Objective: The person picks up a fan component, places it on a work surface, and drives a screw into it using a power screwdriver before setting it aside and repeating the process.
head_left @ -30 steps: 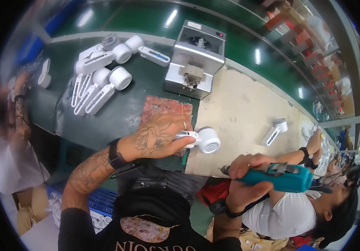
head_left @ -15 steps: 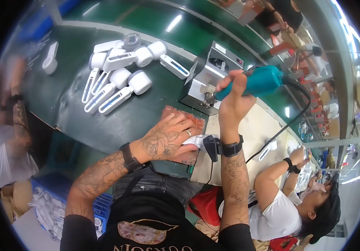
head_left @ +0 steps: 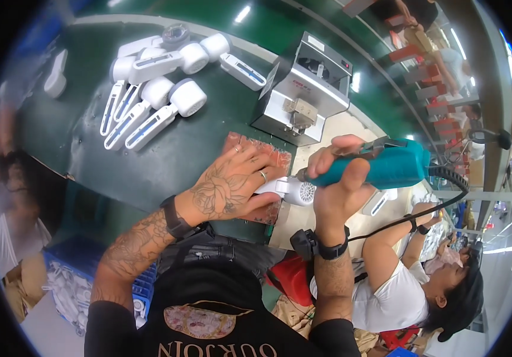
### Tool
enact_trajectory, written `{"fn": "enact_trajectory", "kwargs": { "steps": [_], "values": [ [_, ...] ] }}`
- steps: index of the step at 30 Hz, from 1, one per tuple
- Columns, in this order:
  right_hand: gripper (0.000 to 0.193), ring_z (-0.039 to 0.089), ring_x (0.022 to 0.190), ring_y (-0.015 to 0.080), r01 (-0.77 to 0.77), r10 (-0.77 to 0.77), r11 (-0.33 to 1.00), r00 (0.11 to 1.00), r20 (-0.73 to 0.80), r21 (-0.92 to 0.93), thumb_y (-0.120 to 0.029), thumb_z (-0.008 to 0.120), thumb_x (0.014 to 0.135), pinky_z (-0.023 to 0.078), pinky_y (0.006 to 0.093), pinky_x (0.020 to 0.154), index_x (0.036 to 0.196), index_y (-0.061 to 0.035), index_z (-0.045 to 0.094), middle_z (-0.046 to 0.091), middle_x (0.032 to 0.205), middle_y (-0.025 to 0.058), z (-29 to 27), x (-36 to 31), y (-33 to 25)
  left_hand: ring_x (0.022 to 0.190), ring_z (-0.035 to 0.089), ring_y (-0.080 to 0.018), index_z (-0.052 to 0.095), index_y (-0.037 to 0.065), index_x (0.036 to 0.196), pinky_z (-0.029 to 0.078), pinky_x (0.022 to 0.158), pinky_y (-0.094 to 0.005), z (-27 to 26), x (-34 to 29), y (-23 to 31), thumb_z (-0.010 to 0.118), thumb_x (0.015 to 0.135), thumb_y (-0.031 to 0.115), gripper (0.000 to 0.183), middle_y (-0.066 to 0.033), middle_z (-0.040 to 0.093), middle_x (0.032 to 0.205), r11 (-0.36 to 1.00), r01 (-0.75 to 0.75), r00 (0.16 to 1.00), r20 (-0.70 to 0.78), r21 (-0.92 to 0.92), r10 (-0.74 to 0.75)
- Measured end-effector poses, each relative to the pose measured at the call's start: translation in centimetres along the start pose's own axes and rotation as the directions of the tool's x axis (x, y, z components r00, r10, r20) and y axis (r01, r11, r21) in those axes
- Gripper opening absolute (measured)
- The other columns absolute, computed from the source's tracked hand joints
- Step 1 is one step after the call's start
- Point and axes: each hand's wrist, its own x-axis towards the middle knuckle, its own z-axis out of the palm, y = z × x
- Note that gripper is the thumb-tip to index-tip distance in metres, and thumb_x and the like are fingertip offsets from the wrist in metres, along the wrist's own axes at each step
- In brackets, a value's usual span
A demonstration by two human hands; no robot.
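My left hand (head_left: pixel 229 183) presses a white handheld device (head_left: pixel 299 191) onto a worn reddish board (head_left: pixel 269 152). The device's round, vented head sticks out to the right past my fingers; most of its handle is hidden under the hand. My right hand (head_left: pixel 344 189) is wrapped round a teal electric screwdriver (head_left: pixel 387 166), held tilted with its tip pointing left, close above the device's head. Whether the tip touches the device, I cannot tell. A black cable runs from the screwdriver's rear end.
A silver screw-feeder machine (head_left: pixel 306 89) stands beyond the board. Several similar white devices (head_left: pixel 161 122) lie piled on the green table (head_left: pixel 89 160) at the far left. A blue crate (head_left: pixel 143 291) of white parts sits at lower left. A co-worker (head_left: pixel 396 291) in white is at my right.
My right hand has brought the screwdriver down and back from the screw-feeder machine to beside the white device. My left hand stays on the device at the board.
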Motion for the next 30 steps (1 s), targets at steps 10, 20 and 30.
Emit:
{"fn": "enact_trajectory", "kwargs": {
  "steps": [10, 20, 30],
  "values": [
    [0.065, 0.052, 0.052, 0.0183, -0.019, 0.019, 0.998, 1.000, -0.006, 0.053, -0.061, 0.066, 0.090, 0.042, 0.0305, 0.050, 0.099, 0.0017, 0.052, 0.051, 0.063, 0.0071, -0.3, -0.7, 1.0, 0.113, 0.053, -0.0276, 0.064, 0.009, 0.123, 0.040, 0.103, -0.0429, 0.0, 0.0, 0.1, 0.065, 0.091, 0.038, 0.043, -0.0077, 0.060, 0.117, 1.000, 0.007, 1.000, -0.002, -0.006, -0.007],
    [0.057, 0.051, 0.051, 0.0185, -0.009, 0.008, 0.998, 1.000, 0.021, 0.063, -0.055, 0.067, 0.092, 0.043, 0.0313, 0.049, 0.094, -0.0011, 0.051, 0.051, 0.063, 0.0075, -0.5, -1.1, 2.2, 0.112, 0.052, -0.0283, 0.063, 0.009, 0.123, 0.040, 0.102, -0.0429, -0.1, 0.1, 0.2, 0.066, 0.090, 0.039, 0.044, -0.0077, 0.059, 0.115, 0.999, 0.031, 0.999, 0.025, -0.032, -0.030],
    [0.044, 0.051, 0.053, 0.0191, -0.069, 0.068, 0.992, 0.998, 0.011, 0.109, -0.044, 0.061, 0.099, 0.043, 0.0323, 0.049, 0.092, -0.0017, 0.050, 0.050, 0.064, 0.0078, -0.5, -0.4, 2.1, 0.112, 0.051, -0.0284, 0.062, 0.009, 0.123, 0.040, 0.101, -0.0432, -0.2, -0.1, 0.3, 0.066, 0.090, 0.037, 0.043, -0.0086, 0.058, 0.113, 0.999, 0.034, 0.999, 0.005, 0.041, -0.034]
  ]
}}
